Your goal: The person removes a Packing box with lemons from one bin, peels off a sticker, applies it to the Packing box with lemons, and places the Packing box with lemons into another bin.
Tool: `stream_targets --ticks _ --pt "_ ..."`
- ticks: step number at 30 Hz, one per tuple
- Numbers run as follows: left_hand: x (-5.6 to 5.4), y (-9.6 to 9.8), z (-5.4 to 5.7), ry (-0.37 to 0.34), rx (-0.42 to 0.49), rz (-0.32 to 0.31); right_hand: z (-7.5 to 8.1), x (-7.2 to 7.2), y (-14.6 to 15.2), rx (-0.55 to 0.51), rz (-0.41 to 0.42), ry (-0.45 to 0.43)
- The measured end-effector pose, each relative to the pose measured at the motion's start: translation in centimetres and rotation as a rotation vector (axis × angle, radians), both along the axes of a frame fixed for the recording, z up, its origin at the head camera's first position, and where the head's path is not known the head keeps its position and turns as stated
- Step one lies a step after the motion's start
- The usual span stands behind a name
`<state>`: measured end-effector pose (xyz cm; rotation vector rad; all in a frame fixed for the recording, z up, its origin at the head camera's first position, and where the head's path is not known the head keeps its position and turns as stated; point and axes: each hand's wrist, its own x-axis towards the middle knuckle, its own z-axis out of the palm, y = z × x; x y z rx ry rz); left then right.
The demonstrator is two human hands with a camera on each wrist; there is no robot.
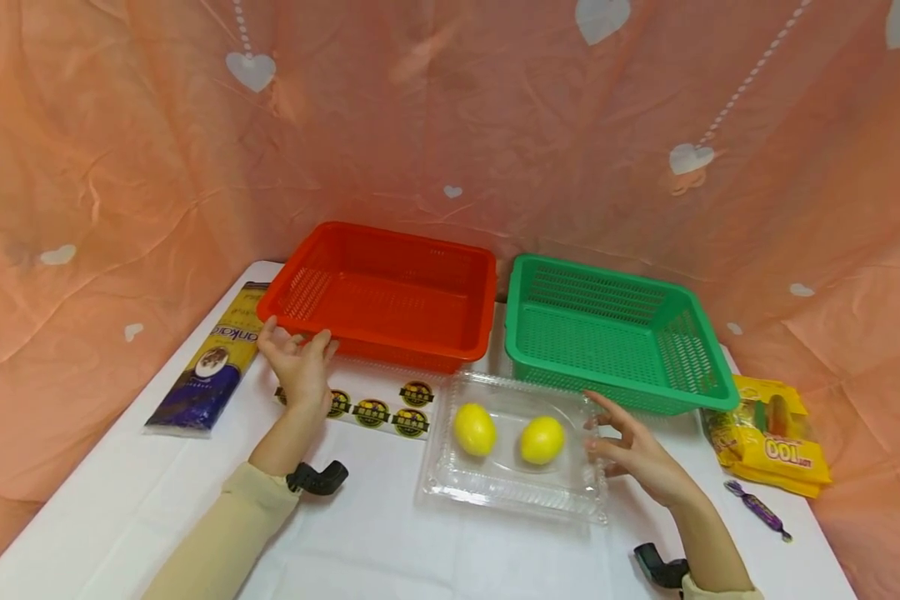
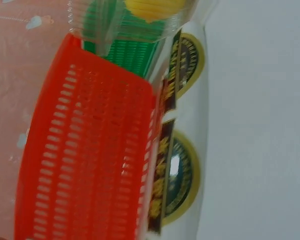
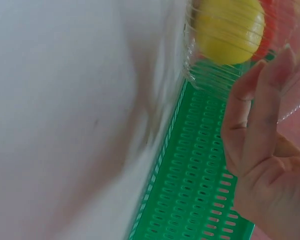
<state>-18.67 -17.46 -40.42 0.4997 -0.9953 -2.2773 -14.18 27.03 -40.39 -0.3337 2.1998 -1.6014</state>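
A clear plastic clamshell box (image 1: 487, 492) with two yellow lemons, a left lemon (image 1: 475, 430) and a right lemon (image 1: 542, 440), lies in the middle, in front of the baskets. My right hand (image 1: 637, 454) is at the box's right side, fingers spread along its edge; in the right wrist view its fingertips (image 3: 286, 55) are right by the clear wall. My left hand (image 1: 298, 367) is by the front left corner of the red basket (image 1: 397, 304), fingers loosely bent, nothing held. Beneath it lies a sheet of round black-and-gold stickers (image 1: 371, 412), partly covered by the hand.
A green basket (image 1: 615, 333) stands right of the red one. To the left lies a blue-and-gold packet (image 1: 212, 362). On the right are a yellow packet (image 1: 772, 437) and a purple wrapped candy (image 1: 757, 508). A peach curtain hangs behind the white table.
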Motion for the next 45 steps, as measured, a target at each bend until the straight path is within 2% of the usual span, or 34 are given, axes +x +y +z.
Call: stream_targets --ticks 6,8,11,13,17,19,21,28,33,36,40,42,45 --pt "1.4 -3.0 0.4 0.023 0.071 -0.005 0.2 -0.1 -0.2 0.009 0.005 -0.013" --pt "1.9 -4.3 0.5 0.011 0.093 -0.037 0.3 0.0 -0.1 0.013 0.001 -0.014" --pt "2.7 -6.6 0.6 -0.066 0.098 -0.169 0.5 0.0 0.2 0.015 -0.002 -0.011" --pt "3.3 -8.1 0.5 -0.133 0.054 -0.275 0.6 0.0 0.3 0.019 -0.005 -0.006" --pt "4.2 -10.0 -0.3 -0.234 -0.107 -0.489 0.6 0.0 0.6 0.031 -0.007 0.000" --pt "4.4 -10.4 -0.9 -0.253 -0.178 -0.571 0.6 0.0 0.7 0.036 -0.010 -0.002" --pt "4.4 -10.5 -1.5 -0.265 -0.254 -0.616 0.6 0.0 0.7 0.037 -0.011 -0.005" --pt "4.2 -9.2 -3.2 -0.374 -0.599 -0.572 0.4 0.1 0.5 0.030 -0.009 -0.011" --pt "4.1 -8.6 -3.4 -0.402 -0.688 -0.535 0.3 0.1 0.4 0.029 -0.006 -0.006" --pt "4.3 -8.9 -3.1 -0.358 -0.689 -0.540 0.2 0.1 0.3 0.024 0.000 -0.003" --pt "5.0 -9.8 -2.5 -0.226 -0.617 -0.564 0.2 0.2 0.3 0.015 0.014 0.003" --pt "5.7 -10.2 -1.9 -0.165 -0.587 -0.546 0.3 0.2 0.2 0.012 0.020 0.007" --pt "6.7 -10.4 -0.7 -0.071 -0.533 -0.489 0.5 0.3 0.2 0.023 0.023 0.021"
